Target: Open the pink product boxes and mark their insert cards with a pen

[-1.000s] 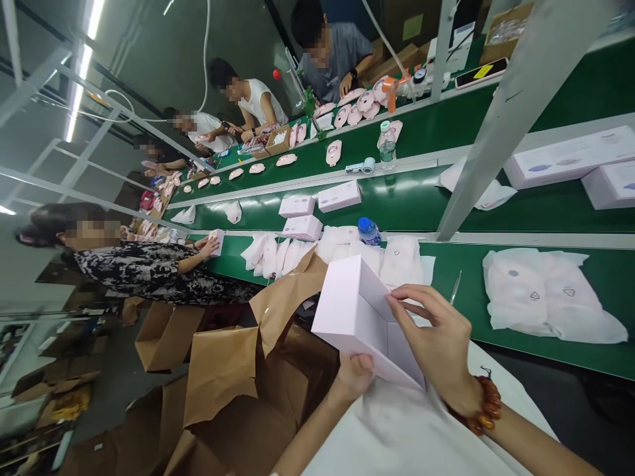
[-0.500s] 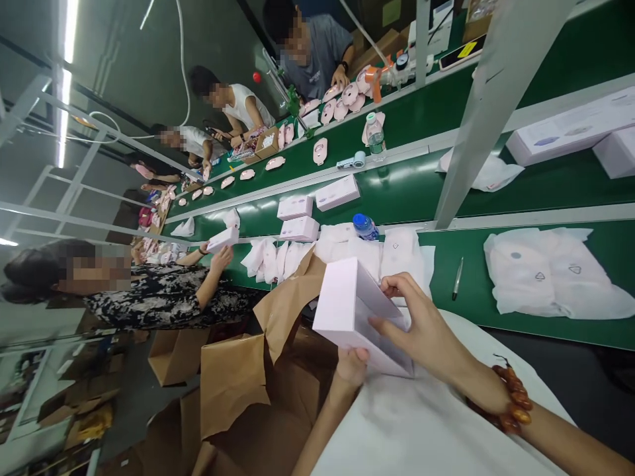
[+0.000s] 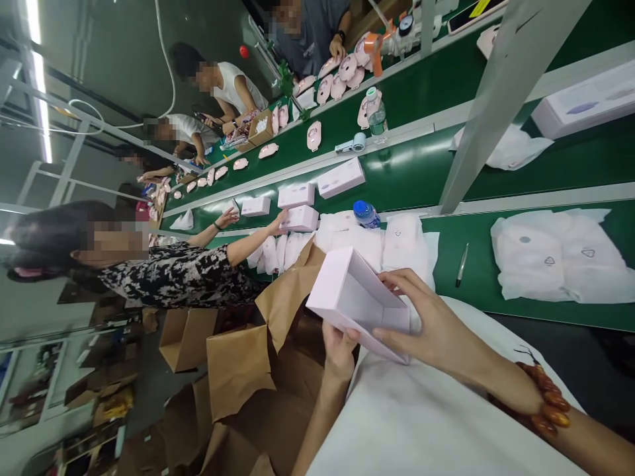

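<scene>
A lidless white box (image 3: pixel 331 281) is tilted in front of my body, its bare inner walls facing up toward me. My left hand (image 3: pixel 340 350) grips it from below, thumb against the lower side. With a beaded bracelet on its wrist, my right hand (image 3: pixel 429 320) holds the box's right end, thumb on the near rim and fingers on the far one. Just beyond the box, white-wrapped packets (image 3: pixel 354 248) lie in a row on the green bench. A blue-capped bottle (image 3: pixel 366 215) lies among them.
A co-worker's hand (image 3: pixel 278 223) touches one of several white boxes (image 3: pixel 296 195) on the bench. An open brown carton (image 3: pixel 238 370) stands at my left. At right are a pen (image 3: pixel 462 264) and more wrapped packets (image 3: pixel 560 254). A metal post (image 3: pixel 496 99) rises from the bench.
The box in my hands has tipped so more of its inside shows. The co-worker has let go of a white box, which now stands on the bench, and reached to another.
</scene>
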### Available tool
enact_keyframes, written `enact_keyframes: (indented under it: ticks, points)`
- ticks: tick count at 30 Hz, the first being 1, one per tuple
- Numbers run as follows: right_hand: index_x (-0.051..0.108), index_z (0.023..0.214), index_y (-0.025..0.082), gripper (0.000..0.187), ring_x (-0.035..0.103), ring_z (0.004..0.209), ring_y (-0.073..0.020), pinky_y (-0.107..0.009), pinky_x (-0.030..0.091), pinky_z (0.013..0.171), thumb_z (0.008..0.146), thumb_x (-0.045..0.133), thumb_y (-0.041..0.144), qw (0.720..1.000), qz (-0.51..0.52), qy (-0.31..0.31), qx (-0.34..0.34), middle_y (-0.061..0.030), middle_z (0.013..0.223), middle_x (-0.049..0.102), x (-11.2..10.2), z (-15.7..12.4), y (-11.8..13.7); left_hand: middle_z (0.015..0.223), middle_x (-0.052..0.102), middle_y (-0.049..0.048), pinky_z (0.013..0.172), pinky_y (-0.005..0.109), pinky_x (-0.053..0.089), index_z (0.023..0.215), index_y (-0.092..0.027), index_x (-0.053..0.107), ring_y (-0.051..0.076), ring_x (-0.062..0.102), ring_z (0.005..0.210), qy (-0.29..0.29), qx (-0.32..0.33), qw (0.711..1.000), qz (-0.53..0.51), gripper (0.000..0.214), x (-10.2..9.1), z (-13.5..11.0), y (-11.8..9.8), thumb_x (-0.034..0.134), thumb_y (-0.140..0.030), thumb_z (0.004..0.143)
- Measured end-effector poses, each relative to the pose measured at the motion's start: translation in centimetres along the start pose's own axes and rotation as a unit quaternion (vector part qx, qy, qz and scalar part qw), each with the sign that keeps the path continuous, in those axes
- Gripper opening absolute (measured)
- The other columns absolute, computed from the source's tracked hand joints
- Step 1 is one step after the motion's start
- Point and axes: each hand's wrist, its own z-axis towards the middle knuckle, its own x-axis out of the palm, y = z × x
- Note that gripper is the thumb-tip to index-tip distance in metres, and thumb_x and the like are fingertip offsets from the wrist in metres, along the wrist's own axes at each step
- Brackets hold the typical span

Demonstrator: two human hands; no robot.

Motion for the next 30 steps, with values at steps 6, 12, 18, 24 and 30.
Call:
enact_keyframes:
  ticks: [6,12,18,24,30]
  points:
    - [0.062,0.141,0.026,0.065,0.076,0.122,-0.0342,-0.051,0.071,0.1,0.09,0.09,0.054,0.998,-0.058,-0.015,0.001,-0.0129,0.136,0.07,0.5,-0.4,-0.1,0.148,0.069,0.0198,0.109,0.048,0.064,0.183,-0.035,-0.016,0.034,0.079,0.125,0.015,0.09,0.987,0.133,0.147,0.9,-0.9,-5.0,0.097,-0.05,0.09]
    - [0.057,0.147,0.026,0.077,0.076,0.122,-0.036,-0.052,0.072,0.096,0.088,0.094,0.057,0.994,-0.104,-0.018,-0.038,-0.0158,0.14,0.068,0.9,-0.6,-0.2,0.156,0.063,0.0203,0.106,0.042,0.064,0.18,-0.034,0.012,0.031,0.077,0.125,0.045,0.101,0.987,0.12,0.121,0.6,-0.7,-5.6,0.093,-0.051,0.092]
    - [0.051,0.153,0.019,0.08,0.073,0.122,-0.0424,-0.055,0.071,0.095,0.084,0.087,0.042,0.967,-0.212,-0.06,-0.125,-0.0208,0.137,0.066,1.6,-1.1,-0.2,0.163,0.053,0.0205,0.101,0.039,0.064,0.177,-0.037,0.014,0.028,0.077,0.117,0.033,0.097,0.987,0.122,0.122,0.4,-0.7,-5.1,0.094,-0.057,0.088]
    - [0.045,0.158,0.02,0.094,0.072,0.126,-0.0444,-0.057,0.07,0.096,0.074,0.086,0.034,0.972,-0.218,-0.026,-0.081,-0.0215,0.143,0.062,2.0,-1.1,-0.9,0.142,0.071,0.018,0.104,0.043,0.065,0.181,-0.031,0.003,0.03,0.079,0.116,0.064,0.069,0.988,0.123,0.124,1.1,-1.1,-5.8,0.089,-0.056,0.095]
    - [0.055,0.146,0.025,0.08,0.074,0.119,-0.0386,-0.05,0.071,0.09,0.075,0.089,0.039,0.99,-0.135,-0.042,-0.019,-0.0165,0.139,0.064,1.1,-0.8,0.1,0.158,0.066,0.0214,0.12,0.053,0.059,0.186,-0.034,0.001,0.038,0.074,0.139,0.089,0.051,0.992,0.074,0.16,-0.1,0.8,-5.8,0.105,-0.07,0.069]
